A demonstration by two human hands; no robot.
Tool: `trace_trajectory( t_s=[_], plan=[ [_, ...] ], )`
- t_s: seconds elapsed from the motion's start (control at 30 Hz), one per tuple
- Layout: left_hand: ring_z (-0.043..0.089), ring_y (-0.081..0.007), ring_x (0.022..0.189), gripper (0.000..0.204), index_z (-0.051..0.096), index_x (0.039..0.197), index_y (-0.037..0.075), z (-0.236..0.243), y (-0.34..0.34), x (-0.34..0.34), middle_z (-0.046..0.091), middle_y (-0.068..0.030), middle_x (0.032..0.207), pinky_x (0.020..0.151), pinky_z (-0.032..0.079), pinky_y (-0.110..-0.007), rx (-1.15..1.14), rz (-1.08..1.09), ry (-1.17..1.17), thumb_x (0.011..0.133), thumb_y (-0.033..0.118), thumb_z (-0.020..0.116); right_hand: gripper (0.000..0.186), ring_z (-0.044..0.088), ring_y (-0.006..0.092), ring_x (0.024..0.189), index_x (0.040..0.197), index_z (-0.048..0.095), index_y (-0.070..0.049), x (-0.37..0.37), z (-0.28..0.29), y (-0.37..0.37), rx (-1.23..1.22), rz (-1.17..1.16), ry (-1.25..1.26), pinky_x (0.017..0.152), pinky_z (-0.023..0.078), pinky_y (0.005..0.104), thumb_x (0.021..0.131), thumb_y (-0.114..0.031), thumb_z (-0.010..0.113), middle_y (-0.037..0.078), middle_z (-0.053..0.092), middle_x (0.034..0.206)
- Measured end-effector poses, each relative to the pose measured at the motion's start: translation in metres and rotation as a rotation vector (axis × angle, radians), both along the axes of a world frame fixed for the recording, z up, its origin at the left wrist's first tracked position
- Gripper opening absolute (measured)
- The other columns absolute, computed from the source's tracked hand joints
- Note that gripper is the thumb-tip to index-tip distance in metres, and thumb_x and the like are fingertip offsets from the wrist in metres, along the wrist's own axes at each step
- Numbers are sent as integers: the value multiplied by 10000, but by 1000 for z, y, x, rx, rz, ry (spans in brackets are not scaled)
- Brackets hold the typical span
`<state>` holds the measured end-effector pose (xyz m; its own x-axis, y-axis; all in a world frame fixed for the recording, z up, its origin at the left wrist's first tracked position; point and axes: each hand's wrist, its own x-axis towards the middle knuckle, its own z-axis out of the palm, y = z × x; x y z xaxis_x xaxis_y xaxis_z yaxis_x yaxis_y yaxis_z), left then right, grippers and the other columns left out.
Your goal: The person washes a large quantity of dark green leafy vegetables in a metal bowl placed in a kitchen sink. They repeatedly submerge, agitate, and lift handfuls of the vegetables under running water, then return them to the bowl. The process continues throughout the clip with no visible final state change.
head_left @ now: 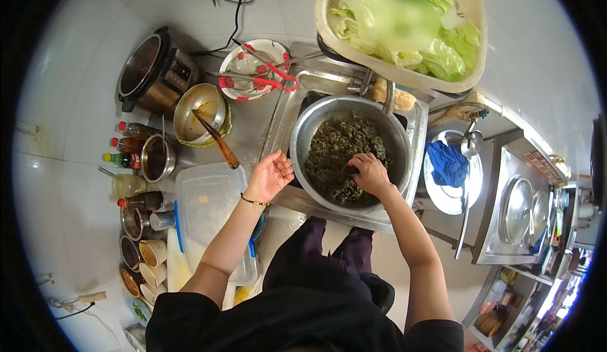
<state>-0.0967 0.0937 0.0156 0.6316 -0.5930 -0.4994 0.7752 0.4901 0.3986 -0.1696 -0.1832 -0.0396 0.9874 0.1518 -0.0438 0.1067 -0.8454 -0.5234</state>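
Note:
A large metal basin [302,170] sits in the steel sink, with dark, finely chopped greens [341,140] in it. They look like pickled or dried leaf vegetables. Reaching into the basin from the right, my right hand [372,173] has its fingers bent into the greens; the fingertips are partly hidden. Just outside the basin's left rim, my left hand [272,176] is raised palm up. Its fingers are loosely curled and apart, and nothing shows in them. A beaded bracelet [255,201] circles that wrist.
Above the sink is a cream basket [322,20] of lettuce [442,55]. Left stand a pan [183,121] with a wooden-handled utensil [218,143], a patterned bowl [278,51] with red-handled tongs [272,77], a pressure cooker [142,67], sauce bottles [129,144] and a lidded plastic box [208,191].

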Motion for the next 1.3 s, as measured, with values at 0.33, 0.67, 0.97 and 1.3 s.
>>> trace_trajectory(
  t_s=[0.33, 0.67, 0.97, 1.3],
  plan=[
    [550, -102, 657, 166, 555, 895, 52, -46, -85, 42, 578, -20, 744, 602, 469, -245, 899, -393, -620, 806, 191, 548, 166, 581, 296, 735, 850, 603, -39, -24, 5, -34, 528, -425, -7, 670, 475, 346, 684, -47, 603, 141, 597, 835],
    [584, -273, 738, 119, 633, 717, 63, -73, -130, 27, 613, -117, 744, 666, 468, -374, 1402, -976, -1270, 676, 174, 629, 132, 581, 271, 673, 823, 613, -30, -51, 5, -41, 460, -473, -196, 605, 472, 329, 692, -20, 596, 138, 575, 826],
    [572, -219, 592, 102, 636, 728, 60, -91, -117, 29, 594, -94, 630, 569, 457, -329, 1302, -821, -1329, 717, 157, 606, 188, 590, 243, 682, 896, 603, -33, -45, 16, -42, 748, -520, -113, 606, 473, 305, 711, -10, 577, 136, 598, 818],
    [498, -38, 661, 181, 582, 859, 42, -31, -112, 36, 538, 29, 721, 566, 432, -183, 751, -721, -615, 833, 219, 561, 284, 611, 254, 664, 954, 576, -38, -44, 7, -17, 500, -477, -99, 631, 488, 323, 684, -94, 642, 144, 613, 846]
  ],
)
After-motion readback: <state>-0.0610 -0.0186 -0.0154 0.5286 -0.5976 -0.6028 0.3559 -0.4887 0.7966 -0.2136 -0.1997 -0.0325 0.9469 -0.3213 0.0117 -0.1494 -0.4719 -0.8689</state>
